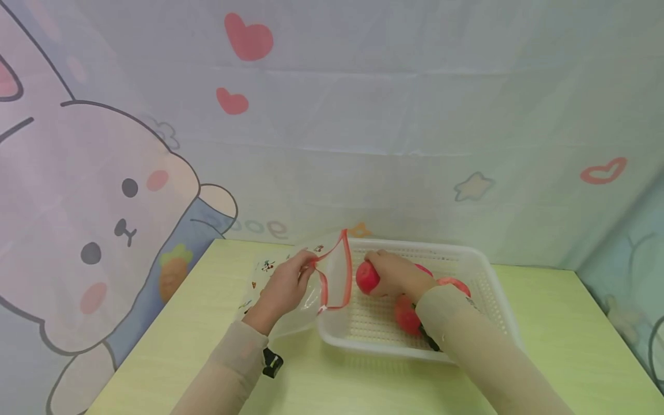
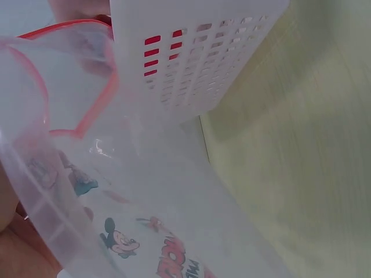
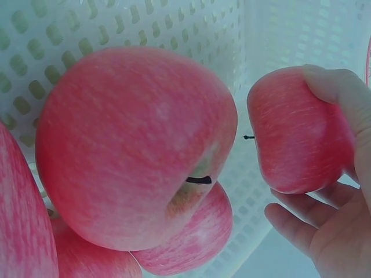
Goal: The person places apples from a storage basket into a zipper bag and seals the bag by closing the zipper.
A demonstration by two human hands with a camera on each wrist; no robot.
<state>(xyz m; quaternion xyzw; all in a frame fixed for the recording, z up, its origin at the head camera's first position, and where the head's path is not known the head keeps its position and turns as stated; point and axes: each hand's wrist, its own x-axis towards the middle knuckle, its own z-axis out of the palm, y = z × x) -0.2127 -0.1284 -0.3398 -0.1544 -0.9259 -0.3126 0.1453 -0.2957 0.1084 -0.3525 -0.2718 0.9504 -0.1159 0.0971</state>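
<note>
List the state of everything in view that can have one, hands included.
Left hand, pinching the red edge of the clear bag.
Right hand, gripping one apple.
Clear bag, mouth open.
Held apple, apart from the other apples.
Other apples, lying together in the white basket.
White basket, upright, partly filled.
Printed cloth, hanging, lightly creased.

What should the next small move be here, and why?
Probably the right hand should carry its apple left into the clear bag: the left hand holds the bag's red-trimmed mouth open beside the basket, and the apple is gripped close to it.
</note>
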